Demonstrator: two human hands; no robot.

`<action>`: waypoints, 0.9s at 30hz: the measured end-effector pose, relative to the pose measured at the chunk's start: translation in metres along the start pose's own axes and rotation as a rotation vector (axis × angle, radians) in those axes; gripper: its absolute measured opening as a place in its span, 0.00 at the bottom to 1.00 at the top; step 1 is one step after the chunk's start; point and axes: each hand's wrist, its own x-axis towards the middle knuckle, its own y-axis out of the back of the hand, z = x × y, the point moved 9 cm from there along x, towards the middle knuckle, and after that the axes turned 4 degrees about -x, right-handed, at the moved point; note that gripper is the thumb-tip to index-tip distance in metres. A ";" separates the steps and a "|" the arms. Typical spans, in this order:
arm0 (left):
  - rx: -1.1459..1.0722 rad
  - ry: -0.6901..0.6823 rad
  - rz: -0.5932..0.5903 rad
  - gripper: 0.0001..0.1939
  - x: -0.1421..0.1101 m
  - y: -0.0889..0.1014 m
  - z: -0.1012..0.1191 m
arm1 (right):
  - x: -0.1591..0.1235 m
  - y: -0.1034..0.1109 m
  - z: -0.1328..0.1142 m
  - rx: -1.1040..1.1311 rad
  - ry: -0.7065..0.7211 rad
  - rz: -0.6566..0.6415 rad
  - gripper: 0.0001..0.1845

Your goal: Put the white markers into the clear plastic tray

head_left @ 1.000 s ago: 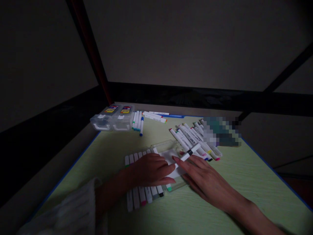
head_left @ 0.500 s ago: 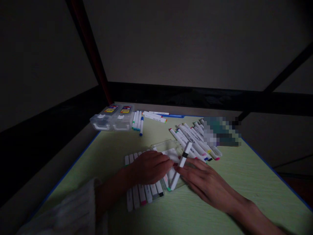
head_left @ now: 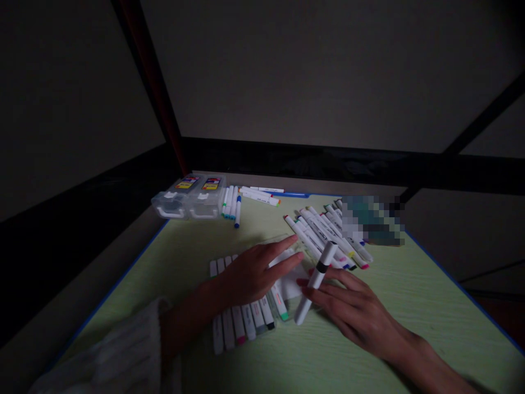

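My right hand pinches a white marker with a black band at its middle, tilted up off the table. My left hand lies with fingers stretched out over a clear plastic case and a white sheet in it. Under and in front of the left hand lies a row of white markers with coloured caps, side by side on the pale green tabletop.
A loose heap of markers lies right of centre, beside a blurred teal object. Two clear latched boxes stand at the back left with a few markers next to them. More markers lie along the far edge.
My right hand drew back toward me with the marker and tipped it more upright. My left hand's fingers spread out and reached farther over the case.
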 end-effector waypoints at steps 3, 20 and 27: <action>0.000 0.005 0.003 0.22 0.000 0.000 0.000 | 0.000 0.008 0.001 0.012 -0.019 0.062 0.13; 0.000 -0.006 0.069 0.22 -0.001 0.002 -0.001 | 0.000 -0.003 -0.003 0.087 0.008 -0.026 0.12; 0.023 -0.010 0.024 0.20 -0.001 0.001 -0.001 | 0.003 0.000 -0.004 0.061 0.011 -0.027 0.15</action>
